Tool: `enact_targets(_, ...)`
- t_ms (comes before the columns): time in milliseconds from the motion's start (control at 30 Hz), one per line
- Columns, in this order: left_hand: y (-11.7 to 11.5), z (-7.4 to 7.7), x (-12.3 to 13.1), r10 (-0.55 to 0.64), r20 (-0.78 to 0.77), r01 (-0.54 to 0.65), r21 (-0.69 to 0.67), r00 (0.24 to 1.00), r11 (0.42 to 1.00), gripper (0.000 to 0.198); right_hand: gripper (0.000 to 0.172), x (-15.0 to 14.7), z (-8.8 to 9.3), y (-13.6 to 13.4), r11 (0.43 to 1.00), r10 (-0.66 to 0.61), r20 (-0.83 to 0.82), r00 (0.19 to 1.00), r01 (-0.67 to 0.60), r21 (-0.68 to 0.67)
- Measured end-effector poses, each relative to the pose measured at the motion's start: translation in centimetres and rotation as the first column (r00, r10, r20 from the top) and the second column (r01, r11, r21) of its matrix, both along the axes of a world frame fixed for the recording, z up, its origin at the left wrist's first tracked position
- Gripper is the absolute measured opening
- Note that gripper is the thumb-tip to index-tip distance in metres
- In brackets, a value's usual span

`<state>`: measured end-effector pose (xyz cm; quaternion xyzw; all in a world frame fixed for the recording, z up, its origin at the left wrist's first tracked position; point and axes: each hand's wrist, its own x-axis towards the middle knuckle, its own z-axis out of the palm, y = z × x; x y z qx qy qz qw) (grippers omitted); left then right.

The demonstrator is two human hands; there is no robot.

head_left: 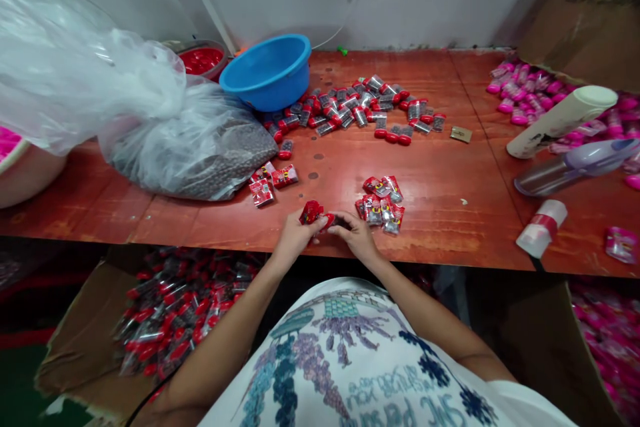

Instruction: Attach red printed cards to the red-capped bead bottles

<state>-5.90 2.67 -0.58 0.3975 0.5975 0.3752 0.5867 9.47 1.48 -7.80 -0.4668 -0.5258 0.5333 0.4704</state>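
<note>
At the table's front edge, my left hand point(296, 232) is closed on a crumpled red printed packet point(311, 211). Close by, my right hand point(356, 235) pinches a small container with a red cap point(327, 220), its body mostly covered by my fingers. The two hands nearly meet, and the cap touches the left fingertips. Right of my hands lies a group of red packets point(385, 203) with clear fronts. On the left are a few folded red printed packets point(262, 192). Farther back, many small clear containers with red caps point(350, 107) lie scattered, dark beads inside.
A blue basin point(270, 73) and a clear plastic bag of dark beads point(195, 147) stand at the left. Bottles point(560, 121), a white roll point(543, 228) and pink containers point(525, 90) are at the right. Below the edge, a cardboard box point(75, 347) holds many red-capped packets.
</note>
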Motion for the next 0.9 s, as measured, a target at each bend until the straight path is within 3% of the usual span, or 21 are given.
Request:
enact_targets(233, 0.6, -0.5, -0.4, -0.035, 0.01, 0.036, -0.131, 0.999, 0.991, 0.03, 0.032, 0.2, 0.0, 0.0, 0.995, -0.029, 0.291, 0.956, 0.001, 0.098)
enact_targets(367, 1.1, -0.3, -0.1, -0.08, 0.021, 0.083, -0.196, 0.997, 0.977, 0.031, 0.029, 0.4, 0.0, 0.0, 0.996, -0.028, 0.303, 0.953, 0.0, 0.09)
enact_targets(667, 1.9, 0.2, 1.3, -0.08, -0.043, 0.072, -0.151, 0.996, 0.986, 0.028, 0.021, 0.5, 0.3, -0.1, 0.995, -0.082, 0.374, 0.924, 0.053, 0.087)
enact_targets(767, 2.0, -0.1, 0.8, -0.045, 0.019, 0.049, -0.235, 0.999, 0.971, 0.033, 0.02, 0.4, 0.2, -0.1, 0.995, -0.085, 0.326, 0.942, 0.065, 0.072)
enact_targets(900, 1.8, 0.1, -0.3, 0.149, 0.21, -0.082, -0.299, 0.966, 0.951, 0.033, 0.024, 0.6, 0.7, -0.1, 0.999, -0.022, 0.025, 0.999, 0.023, -0.037)
